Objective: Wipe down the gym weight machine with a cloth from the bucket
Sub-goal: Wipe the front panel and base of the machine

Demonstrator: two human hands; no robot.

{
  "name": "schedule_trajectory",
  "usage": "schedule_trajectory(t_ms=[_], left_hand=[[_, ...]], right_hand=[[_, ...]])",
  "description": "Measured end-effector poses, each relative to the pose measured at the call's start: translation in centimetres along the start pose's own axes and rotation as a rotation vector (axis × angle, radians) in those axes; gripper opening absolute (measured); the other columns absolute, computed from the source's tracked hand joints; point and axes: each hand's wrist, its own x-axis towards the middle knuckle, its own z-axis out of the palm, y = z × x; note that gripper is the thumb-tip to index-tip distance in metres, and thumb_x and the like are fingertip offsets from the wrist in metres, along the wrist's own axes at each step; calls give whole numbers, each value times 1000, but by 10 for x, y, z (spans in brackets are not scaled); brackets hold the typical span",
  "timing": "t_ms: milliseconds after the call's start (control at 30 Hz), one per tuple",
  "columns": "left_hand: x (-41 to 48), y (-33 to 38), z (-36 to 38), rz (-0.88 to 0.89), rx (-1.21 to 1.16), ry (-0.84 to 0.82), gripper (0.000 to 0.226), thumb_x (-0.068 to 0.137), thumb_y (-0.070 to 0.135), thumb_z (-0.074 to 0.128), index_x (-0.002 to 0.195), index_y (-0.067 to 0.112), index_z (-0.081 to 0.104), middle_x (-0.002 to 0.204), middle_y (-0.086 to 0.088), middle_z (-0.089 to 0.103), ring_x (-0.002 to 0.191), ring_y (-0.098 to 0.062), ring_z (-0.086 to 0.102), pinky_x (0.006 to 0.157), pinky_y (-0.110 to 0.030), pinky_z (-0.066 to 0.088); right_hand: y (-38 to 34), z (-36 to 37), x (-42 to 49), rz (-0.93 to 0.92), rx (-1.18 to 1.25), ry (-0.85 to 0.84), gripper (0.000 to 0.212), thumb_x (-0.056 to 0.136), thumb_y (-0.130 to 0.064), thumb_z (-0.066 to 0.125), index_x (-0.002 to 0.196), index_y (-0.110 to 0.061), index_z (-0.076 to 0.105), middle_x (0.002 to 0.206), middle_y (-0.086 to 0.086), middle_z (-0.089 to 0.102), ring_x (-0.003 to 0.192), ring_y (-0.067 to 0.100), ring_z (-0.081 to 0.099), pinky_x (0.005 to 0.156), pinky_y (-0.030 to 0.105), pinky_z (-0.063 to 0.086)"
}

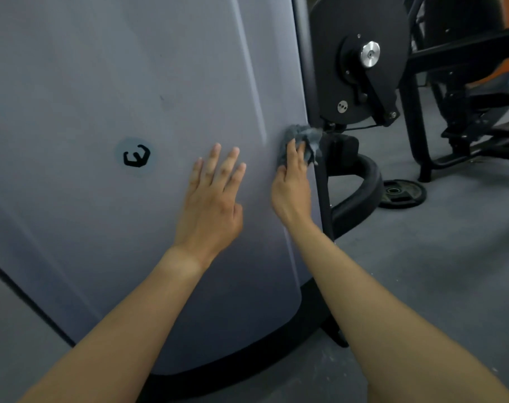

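1. I am looking at a gym with a grey floor (pixel 422 271). Dark frames stand off toward 2 o'clock.
2. The weight machine (pixel 102 82) fills my view from 9 to 12 o'clock as a broad grey cover panel. Its black cam disc (pixel 361 53) sits at 1 o'clock.
3. My left hand (pixel 212 205) lies flat on the panel with its fingers straight and spread, holding nothing.
4. My right hand (pixel 291 190) has its fingers curled round the cloth (pixel 302 141), which it presses on the panel's right edge, at 2 o'clock from the left hand.
5. A weight plate (pixel 403 193) lies on the floor at 3 o'clock of that hand.
6. I judge the wiping to be under way. The cloth is out and on the machine, but I cannot tell which areas are already clean, and the disc and frame likely remain.
7. No bucket is in view, so I cannot tell what it holds.
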Motion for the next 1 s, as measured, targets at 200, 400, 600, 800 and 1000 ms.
schedule_trajectory(t_ms=[200,400,600,800,1000], left_hand=[[4,6,2,13,37,-20,66,84,9,51,149,6,50,167,-9,30,159,-34,12,126,-58,16],[2,10,6,-13,47,-16,66,83,8,54,149,6,49,168,-9,28,159,-34,11,126,-59,14],[2,11,4,-13,42,-37,67,84,8,52,151,6,46,169,-9,25,160,-34,7,126,-58,12],[1,13,8,-21,45,-12,67,84,7,53,150,6,47,169,-10,27,159,-33,8,126,-59,13],[0,9,8,2,56,-16,65,85,8,57,150,7,48,169,-10,24,160,-33,7,127,-58,13]], right_hand=[[27,-13,-16,-63,-20,11,57,111,-16,34,164,-28,19,172,-10,10,158,11,11,115,21,25],[28,-1,-20,279,104,107,59,108,-13,33,164,-24,19,172,-4,13,158,20,16,127,40,22],[11,4,-16,-74,89,47,56,111,-18,36,163,-31,23,171,-17,9,158,8,6,120,29,23],[21,5,-19,-50,-54,182,49,109,-24,43,158,-21,39,168,-2,29,155,19,26,123,45,32],[5,25,-14,-356,-292,484,33,99,-26,62,128,-17,72,134,5,69,123,28,63,100,40,51]])
